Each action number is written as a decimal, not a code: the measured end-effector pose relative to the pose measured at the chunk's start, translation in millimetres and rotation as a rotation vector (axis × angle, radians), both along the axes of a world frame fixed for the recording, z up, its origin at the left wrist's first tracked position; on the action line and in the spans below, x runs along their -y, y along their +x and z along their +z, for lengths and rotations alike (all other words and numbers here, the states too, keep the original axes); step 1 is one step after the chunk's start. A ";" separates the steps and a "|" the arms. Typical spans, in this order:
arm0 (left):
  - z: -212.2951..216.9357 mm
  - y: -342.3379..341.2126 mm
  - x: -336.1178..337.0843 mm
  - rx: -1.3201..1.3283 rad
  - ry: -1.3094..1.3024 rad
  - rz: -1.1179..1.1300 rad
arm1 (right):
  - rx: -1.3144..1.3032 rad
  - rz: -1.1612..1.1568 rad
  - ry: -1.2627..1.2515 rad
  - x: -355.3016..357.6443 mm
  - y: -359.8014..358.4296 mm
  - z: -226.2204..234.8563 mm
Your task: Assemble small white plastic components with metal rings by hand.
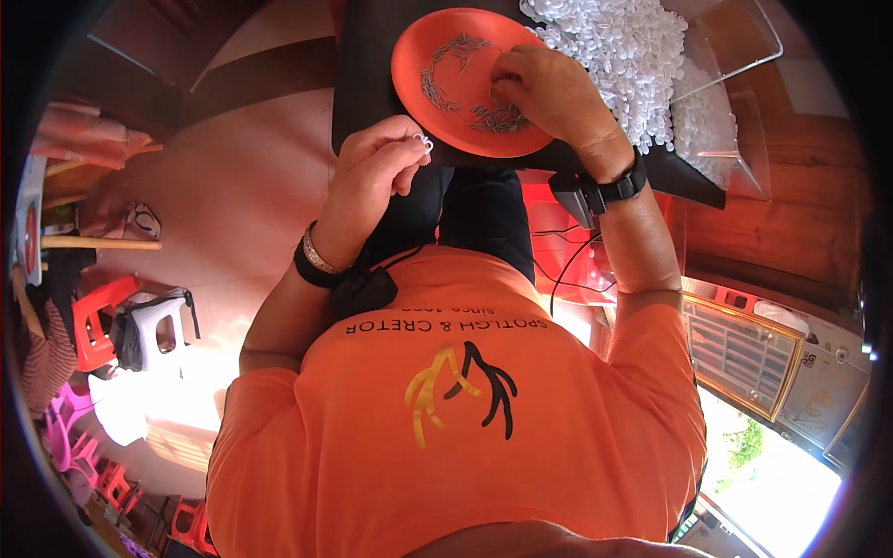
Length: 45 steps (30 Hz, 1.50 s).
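My left hand [372, 166] is closed in a pinch on a small white plastic piece [423, 143] with a ring-like shape, just off the near left rim of an orange plate [407, 58]. Thin grey metal pins [496, 119] lie scattered round the plate. Over its right side, my right hand [549, 88] has its fingertips pinched together close to the pins; whatever they hold is hidden. A heap of small white clear-looking plastic pieces [619, 58] spreads beyond and to the right of that hand.
The plate rests on a black tabletop [366, 65]. A clear plastic container [755, 65] lies at the table's right, with more white pieces [702, 135] by it. Dark cables [558, 270] hang beneath the table. Red stools [98, 321] stand at far left.
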<state>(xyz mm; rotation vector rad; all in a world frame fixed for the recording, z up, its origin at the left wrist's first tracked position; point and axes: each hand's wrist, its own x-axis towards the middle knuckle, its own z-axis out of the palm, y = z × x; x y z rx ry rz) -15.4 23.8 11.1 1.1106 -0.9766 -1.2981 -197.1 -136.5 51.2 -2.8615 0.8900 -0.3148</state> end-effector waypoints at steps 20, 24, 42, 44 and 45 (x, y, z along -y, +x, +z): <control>-2.2 -2.3 0.5 -0.077 0.025 0.002 | -0.272 0.134 -0.019 -6.4 62.4 0.7; -1.5 -2.0 0.7 -0.067 0.028 0.018 | -0.332 0.159 -0.103 -6.6 63.0 -4.6; 3.2 -2.3 2.3 0.012 0.016 0.008 | 0.178 0.009 0.434 1.1 7.7 -1.2; 6.0 -3.9 3.3 0.026 -0.003 0.003 | 0.198 -0.006 0.415 -2.7 6.5 -0.8; 7.7 -5.3 3.8 0.038 -0.024 -0.003 | 0.210 0.001 0.383 -3.7 5.1 -2.0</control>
